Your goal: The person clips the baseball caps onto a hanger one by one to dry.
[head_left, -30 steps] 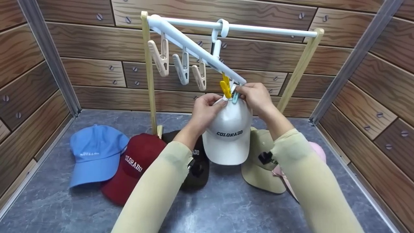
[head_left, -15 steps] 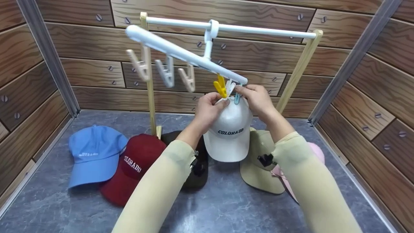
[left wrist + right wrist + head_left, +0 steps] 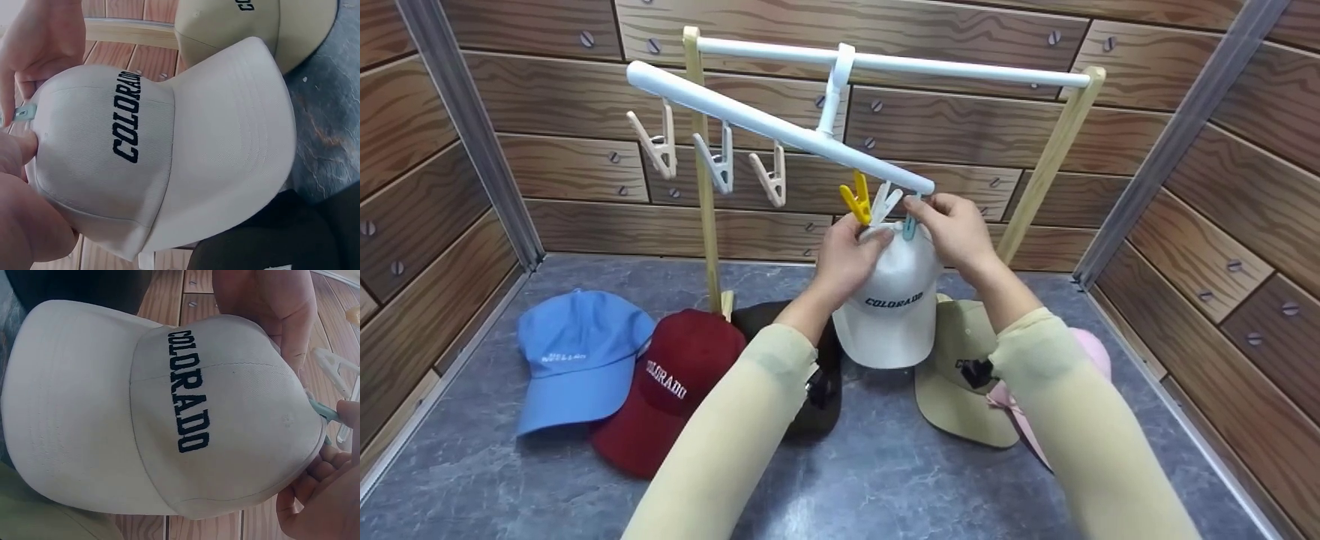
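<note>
A white cap (image 3: pixel 886 307) lettered COLORADO hangs brim down between the hands. My left hand (image 3: pixel 846 255) pinches the top of its crown, with the thumb on the near side. My right hand (image 3: pixel 960 229) pinches a teal clothespin (image 3: pixel 910 226) at the end of the white hanger (image 3: pixel 780 127). In the right wrist view, this clothespin (image 3: pixel 326 412) meets the top of the crown; how far its jaws reach over the fabric is hidden. A white clothespin (image 3: pixel 884 204) and a yellow clothespin (image 3: pixel 856 198) hang just left of it, near my left fingers.
The hanger hooks over a rack's white bar (image 3: pixel 960 70). Three clothespins, including a grey one (image 3: pixel 718 159), dangle from its left half. On the floor lie blue (image 3: pixel 581 352), dark red (image 3: pixel 667 382), black (image 3: pixel 819 405), olive (image 3: pixel 960 405) and pink (image 3: pixel 1091 352) caps.
The hanger's left end has swung left and toward me, and its hook has shifted slightly left. The white cap has risen a little. Both hands keep their holds.
</note>
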Available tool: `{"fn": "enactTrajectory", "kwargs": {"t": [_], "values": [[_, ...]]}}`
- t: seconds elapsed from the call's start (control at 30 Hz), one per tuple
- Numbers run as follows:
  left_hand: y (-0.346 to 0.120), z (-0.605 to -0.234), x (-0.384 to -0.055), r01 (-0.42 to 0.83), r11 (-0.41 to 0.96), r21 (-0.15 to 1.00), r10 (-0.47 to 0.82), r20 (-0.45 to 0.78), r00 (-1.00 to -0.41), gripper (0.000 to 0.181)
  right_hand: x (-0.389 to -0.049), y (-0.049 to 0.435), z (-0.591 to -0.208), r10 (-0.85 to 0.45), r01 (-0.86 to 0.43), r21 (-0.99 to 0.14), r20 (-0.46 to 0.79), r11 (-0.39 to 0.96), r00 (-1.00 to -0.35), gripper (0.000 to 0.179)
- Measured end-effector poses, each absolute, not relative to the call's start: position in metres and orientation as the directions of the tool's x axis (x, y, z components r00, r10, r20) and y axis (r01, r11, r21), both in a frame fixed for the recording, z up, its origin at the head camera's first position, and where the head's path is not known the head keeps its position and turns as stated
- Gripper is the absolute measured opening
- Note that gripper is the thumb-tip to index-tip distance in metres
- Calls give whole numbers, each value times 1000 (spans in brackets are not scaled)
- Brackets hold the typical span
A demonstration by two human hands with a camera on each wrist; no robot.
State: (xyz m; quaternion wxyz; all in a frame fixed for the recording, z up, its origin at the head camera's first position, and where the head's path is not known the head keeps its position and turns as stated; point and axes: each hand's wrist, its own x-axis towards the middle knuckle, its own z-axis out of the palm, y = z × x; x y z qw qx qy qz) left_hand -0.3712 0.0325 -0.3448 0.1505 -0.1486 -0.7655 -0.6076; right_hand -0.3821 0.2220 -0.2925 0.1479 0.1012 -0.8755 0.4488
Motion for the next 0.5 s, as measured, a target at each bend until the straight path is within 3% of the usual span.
{"fn": "enactTrajectory", "kwargs": {"t": [0.27, 0.5], "values": [[30, -347, -371, 395, 360, 845, 33, 411, -911, 39, -384, 223, -296, -27, -333, -726, 398, 601, -917, 50], [22, -354, -372, 393, 328, 859, 67, 394, -917, 37, -384, 226, -301, -15, -351, -728, 424, 589, -905, 48]]}}
